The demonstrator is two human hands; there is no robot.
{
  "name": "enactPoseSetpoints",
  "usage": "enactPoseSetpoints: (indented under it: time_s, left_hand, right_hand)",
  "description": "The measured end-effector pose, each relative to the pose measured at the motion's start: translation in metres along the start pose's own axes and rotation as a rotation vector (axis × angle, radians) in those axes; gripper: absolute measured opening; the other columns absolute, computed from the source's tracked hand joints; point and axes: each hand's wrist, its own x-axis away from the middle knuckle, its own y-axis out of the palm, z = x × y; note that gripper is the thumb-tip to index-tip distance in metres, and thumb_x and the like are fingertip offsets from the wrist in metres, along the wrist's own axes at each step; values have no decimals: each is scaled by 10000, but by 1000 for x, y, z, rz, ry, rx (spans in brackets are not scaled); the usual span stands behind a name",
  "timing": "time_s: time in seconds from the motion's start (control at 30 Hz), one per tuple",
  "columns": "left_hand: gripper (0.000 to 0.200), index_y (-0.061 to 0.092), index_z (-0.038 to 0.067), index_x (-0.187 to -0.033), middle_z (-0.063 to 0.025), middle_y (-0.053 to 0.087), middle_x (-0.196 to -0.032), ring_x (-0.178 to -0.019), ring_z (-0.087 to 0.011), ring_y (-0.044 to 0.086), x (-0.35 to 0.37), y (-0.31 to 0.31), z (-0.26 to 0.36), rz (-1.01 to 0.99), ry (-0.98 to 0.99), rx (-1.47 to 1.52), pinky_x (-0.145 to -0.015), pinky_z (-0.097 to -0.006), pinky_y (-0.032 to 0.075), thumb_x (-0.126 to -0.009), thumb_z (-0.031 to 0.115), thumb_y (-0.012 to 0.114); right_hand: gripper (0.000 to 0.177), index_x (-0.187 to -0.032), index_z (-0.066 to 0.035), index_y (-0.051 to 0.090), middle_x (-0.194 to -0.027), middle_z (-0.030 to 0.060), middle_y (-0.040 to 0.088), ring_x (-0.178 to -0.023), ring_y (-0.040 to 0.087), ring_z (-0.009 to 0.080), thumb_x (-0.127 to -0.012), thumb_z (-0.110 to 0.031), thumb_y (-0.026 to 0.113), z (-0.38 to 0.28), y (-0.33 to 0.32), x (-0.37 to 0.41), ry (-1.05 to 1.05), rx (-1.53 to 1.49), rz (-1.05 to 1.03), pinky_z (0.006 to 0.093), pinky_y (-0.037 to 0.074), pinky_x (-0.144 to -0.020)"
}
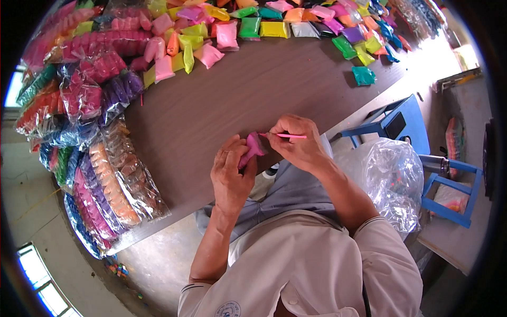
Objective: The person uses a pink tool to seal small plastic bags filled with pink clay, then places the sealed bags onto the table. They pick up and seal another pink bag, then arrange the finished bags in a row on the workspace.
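Brown bench runs across the middle of the frame. At its near edge, in the center, a small purple-pink packet sits in the left hand, whose fingers curl tight around it. The right hand pinches a thin pink stick, its tip touching the packet's top. It looks like only this one packet is being worked on. Many loose colored packets lie along the top, and big clear bags stuffed with more sit at the left. Fingers cover most of the packet. A crinkly plastic bag at the right is too shiny to see into.
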Motion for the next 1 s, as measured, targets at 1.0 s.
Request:
enactPoseSetpoints:
  time_s: [1.0]
  left_hand:
    - [299, 680, 17, -1004, -159, 719, -1090, -1147, -352, 674, 0, 1, -1, 15, 4, 10, -929, -418, 549, -732, -103, 713]
  right_hand:
    - [152, -783, -32, 624, -737, 89, 651, -649, 637, 254, -792, -25, 776, 0, -9, 2, -2, -61, -54, 329, 496, -601]
